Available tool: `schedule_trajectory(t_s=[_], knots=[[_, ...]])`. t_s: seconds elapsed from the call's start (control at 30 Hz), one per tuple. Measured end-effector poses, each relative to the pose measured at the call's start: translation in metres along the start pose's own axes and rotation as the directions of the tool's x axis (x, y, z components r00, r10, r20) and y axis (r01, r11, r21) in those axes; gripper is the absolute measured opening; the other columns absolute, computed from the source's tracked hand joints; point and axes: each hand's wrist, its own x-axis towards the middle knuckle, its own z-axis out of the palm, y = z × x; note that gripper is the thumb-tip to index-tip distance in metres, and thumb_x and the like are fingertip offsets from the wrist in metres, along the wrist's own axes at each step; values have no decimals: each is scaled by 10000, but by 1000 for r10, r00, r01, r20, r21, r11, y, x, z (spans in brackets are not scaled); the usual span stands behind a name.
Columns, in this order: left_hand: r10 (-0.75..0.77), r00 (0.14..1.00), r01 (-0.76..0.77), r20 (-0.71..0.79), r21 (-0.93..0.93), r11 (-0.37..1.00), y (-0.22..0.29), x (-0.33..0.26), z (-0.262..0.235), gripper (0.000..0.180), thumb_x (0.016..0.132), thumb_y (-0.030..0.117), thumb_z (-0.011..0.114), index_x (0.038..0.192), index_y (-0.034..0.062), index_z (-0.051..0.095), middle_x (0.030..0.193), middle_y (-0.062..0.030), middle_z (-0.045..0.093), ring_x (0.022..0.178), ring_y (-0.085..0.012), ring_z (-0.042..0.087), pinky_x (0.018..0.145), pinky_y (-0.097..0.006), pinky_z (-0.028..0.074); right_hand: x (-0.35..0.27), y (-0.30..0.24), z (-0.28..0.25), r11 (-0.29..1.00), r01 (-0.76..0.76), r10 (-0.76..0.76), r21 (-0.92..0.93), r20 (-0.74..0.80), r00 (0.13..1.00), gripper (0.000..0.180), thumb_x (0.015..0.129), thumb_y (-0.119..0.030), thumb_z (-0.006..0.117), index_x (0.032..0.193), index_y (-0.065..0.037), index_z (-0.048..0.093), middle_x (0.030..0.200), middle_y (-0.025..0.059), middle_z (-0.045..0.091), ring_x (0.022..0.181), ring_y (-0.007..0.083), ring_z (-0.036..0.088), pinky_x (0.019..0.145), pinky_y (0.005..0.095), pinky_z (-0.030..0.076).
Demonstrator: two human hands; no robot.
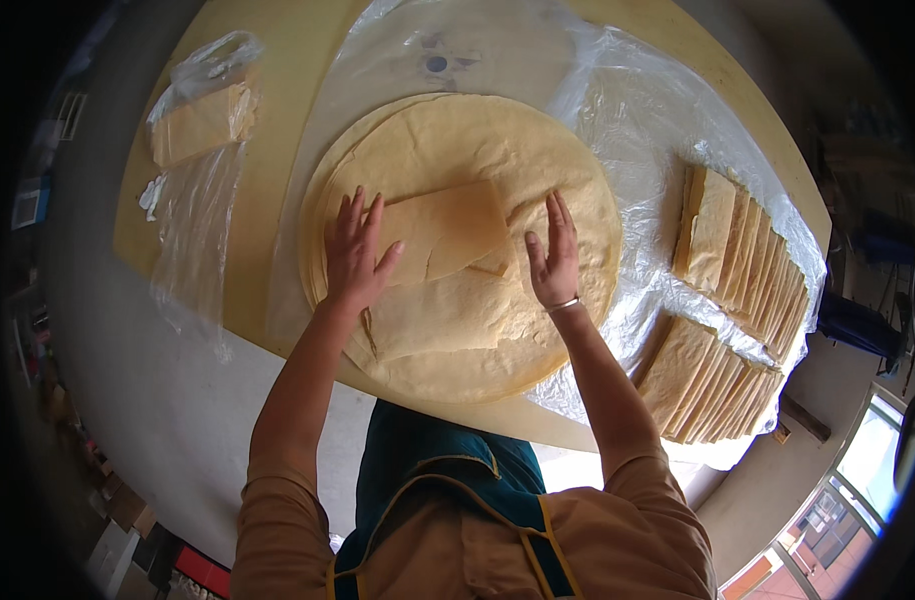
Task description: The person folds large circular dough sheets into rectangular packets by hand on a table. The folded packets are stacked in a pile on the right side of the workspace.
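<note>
Two hands open: left hand (355, 255) flat on folded flatbread (442, 235), right hand (552, 262) at edge. Thin, limp, tear-prone; lift by folded edges.

A clear plastic bag (209, 110) holding pale folded flatbread lies at the tabletop's (277, 60) far left corner; a clear plastic sheet (637, 120) covers the right side

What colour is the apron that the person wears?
The apron is dark teal with yellow edging, seen in the head view.
</note>
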Motion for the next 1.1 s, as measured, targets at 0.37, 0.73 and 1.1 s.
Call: schedule_trajectory(t_s=[0.37, 0.73, 1.1], knots=[[-303, 943, 232, -137, -381, 895, 4, -70, 31, 732, 1057, 442, 558, 1645, 109, 278, 1710, -265, 124, 1580, -434, 146, 1251, -548, 183, -138, -45, 40, 770, -524, 596, 363, -116, 795, 383, 1038, -192, 614, 1371, -3, 615, 1365, 190, 583, 1137, 303, 628, 981, 388, 507], [-567, 824, 414, -6, -676, 609, 42, -97, 34, 732, 1077, 485, 515, 1639, 81, 280, 1714, -251, 124, 1598, -382, 100, 1268, -499, 158, -90, -17, 45, 718, -586, 621, 375, 34, 783, 308, 994, -163, 656, 1217, 45, 693, 1136, 173, 710, 973, 266, 695, 885, 366, 548], [158, 986, -164, 54, 153, 974, 57, -46, -5, 808, 923, 480, 728, 1580, 139, 404, 1689, -213, 238, 1553, -391, 270, 1199, -657, 247, -64, -6, 36, 804, -511, 536, 303, 3, 844, 270, 930, -149, 705, 1159, -10, 734, 1049, 182, 742, 946, 291, 716, 866, 376, 564]])
